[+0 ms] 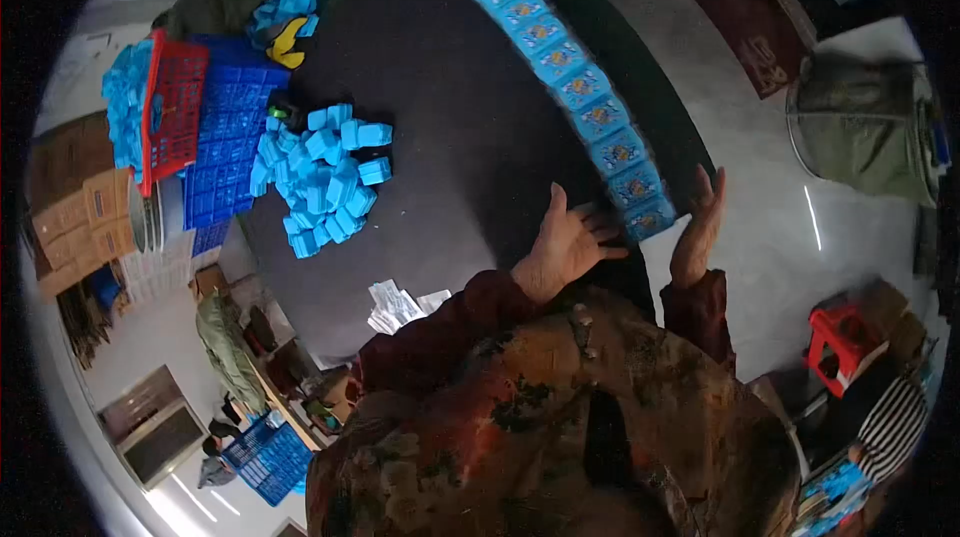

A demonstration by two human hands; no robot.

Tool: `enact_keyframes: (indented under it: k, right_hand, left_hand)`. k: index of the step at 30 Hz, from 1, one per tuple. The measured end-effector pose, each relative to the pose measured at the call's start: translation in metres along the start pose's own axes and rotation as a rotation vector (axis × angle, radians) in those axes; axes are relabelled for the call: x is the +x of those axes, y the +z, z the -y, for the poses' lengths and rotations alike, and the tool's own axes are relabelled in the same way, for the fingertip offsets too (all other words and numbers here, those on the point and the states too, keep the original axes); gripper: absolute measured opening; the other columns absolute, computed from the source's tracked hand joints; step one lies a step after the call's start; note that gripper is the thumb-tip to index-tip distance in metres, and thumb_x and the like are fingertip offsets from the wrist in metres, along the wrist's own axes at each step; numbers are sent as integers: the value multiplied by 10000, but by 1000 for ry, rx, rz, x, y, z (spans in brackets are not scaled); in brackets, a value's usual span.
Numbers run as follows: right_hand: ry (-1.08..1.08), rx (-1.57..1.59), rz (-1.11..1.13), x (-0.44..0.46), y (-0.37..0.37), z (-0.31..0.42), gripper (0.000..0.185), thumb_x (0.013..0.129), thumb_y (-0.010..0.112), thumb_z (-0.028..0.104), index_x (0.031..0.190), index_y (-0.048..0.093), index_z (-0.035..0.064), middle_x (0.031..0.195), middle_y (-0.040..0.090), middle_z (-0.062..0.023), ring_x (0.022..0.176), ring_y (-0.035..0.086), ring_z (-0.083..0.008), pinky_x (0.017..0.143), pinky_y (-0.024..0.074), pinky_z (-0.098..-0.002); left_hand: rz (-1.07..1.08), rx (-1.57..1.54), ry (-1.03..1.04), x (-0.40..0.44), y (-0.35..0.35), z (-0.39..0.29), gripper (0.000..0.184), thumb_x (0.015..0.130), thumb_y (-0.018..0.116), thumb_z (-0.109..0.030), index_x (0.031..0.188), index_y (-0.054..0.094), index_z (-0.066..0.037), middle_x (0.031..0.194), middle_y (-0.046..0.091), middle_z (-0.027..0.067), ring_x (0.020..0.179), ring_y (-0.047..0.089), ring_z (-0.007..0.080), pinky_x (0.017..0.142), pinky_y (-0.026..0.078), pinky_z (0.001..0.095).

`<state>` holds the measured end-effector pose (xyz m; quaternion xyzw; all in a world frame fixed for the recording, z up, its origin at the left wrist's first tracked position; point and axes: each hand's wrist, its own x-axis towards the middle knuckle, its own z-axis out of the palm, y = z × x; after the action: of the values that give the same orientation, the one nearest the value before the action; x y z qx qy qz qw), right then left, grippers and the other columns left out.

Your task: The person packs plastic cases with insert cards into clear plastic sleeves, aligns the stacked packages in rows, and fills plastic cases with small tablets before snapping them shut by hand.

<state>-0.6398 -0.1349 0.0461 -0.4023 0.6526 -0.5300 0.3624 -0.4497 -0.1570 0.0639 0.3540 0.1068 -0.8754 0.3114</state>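
A long row of blue square packs with a printed picture [601, 118] runs along the right side of the dark table, its near end between my hands. My left hand [566, 247] is to the left of the last pack, thumb up and fingers spread, pointing at the row. On the other side, my right hand [699, 229] is raised with its fingers stretched out, beside the row's near end. Both hands look open and hold nothing I can see. Whether the left fingertips touch the packs is hard to tell.
A heap of small blue boxes [325, 172] lies on the table [450, 117] at left. White paper slips [396, 305] lie by my left sleeve. A red basket [176, 117] and blue crates [232, 127] stand beyond the left edge. At lower right sits a person in striped clothing [893, 427].
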Motion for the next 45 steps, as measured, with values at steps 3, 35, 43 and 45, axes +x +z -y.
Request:
enact_keyframes:
  k: [3, 35, 43, 45]
  right_hand:
    - [28, -28, -166, -7, -6, 13, 801, 861, 267, 640, 1398, 143, 59, 1350, 350, -189, 1219, 373, -332, 974, 286, -513]
    - [-602, -301, 1094, -63, 411, 133, 584, 904, 472, 352, 1375, 247, 91, 1394, 254, -185, 1227, 339, -365, 908, 383, -497]
    - [-659, -638, 968, 29, 627, 98, 802, 803, 474, 610, 1393, 204, 137, 1392, 219, -237, 1285, 196, -422, 990, 216, -612]
    - [-547, -703, 1019, 36, 648, 81, 838, 782, 471, 640, 1400, 186, 152, 1392, 213, -244, 1288, 185, -421, 984, 199, -632]
  left_hand:
    - [1, 36, 90, -12, -10, -10, 1009, 785, 364, -707, 1392, -23, 1, 1403, 157, 197, 1219, 320, 357, 975, 250, 579]
    - [-1021, 1504, 1655, -315, -320, -465, 340, 829, 548, -215, 1156, 537, -127, 1224, 496, 107, 1092, 466, 337, 921, 396, 422]
    - [-892, 1778, 1078, -225, -304, -587, 505, 891, 398, -445, 1300, 412, -150, 1371, 341, 136, 1287, 276, 323, 1007, 276, 483]
    - [-1129, 1865, 595, -232, -264, -575, 658, 842, 252, -650, 1367, 315, -257, 1446, 224, 79, 1325, 170, 350, 1033, 154, 565]
